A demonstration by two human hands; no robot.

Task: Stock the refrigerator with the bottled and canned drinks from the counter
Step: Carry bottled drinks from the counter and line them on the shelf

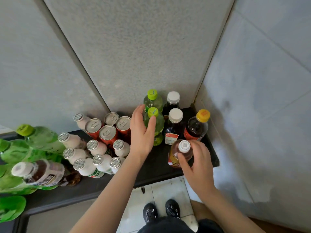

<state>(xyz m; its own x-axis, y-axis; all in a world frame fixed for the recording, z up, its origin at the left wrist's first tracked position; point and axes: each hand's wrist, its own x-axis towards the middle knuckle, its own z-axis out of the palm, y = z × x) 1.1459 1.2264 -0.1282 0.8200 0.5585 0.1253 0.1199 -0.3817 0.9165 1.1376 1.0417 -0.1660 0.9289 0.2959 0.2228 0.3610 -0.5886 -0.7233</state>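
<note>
Drinks stand on a dark counter (156,167) in a corner. My left hand (142,132) wraps around the nearer of two green-capped bottles (155,125). My right hand (196,158) grips an amber bottle with a white cap (182,148) at the counter's front right. Behind it stand two dark bottles with white caps (175,118) and a yellow-capped dark bottle (197,125). Several red cans (107,133) and several small white foil-topped bottles (94,148) stand to the left. The refrigerator is not in view.
At the far left lie green bottles (42,138) in green wrap and a brown white-capped bottle (38,172). Grey walls close the corner behind and to the right. Below the counter edge are floor tiles (161,190) and my shoes (161,211).
</note>
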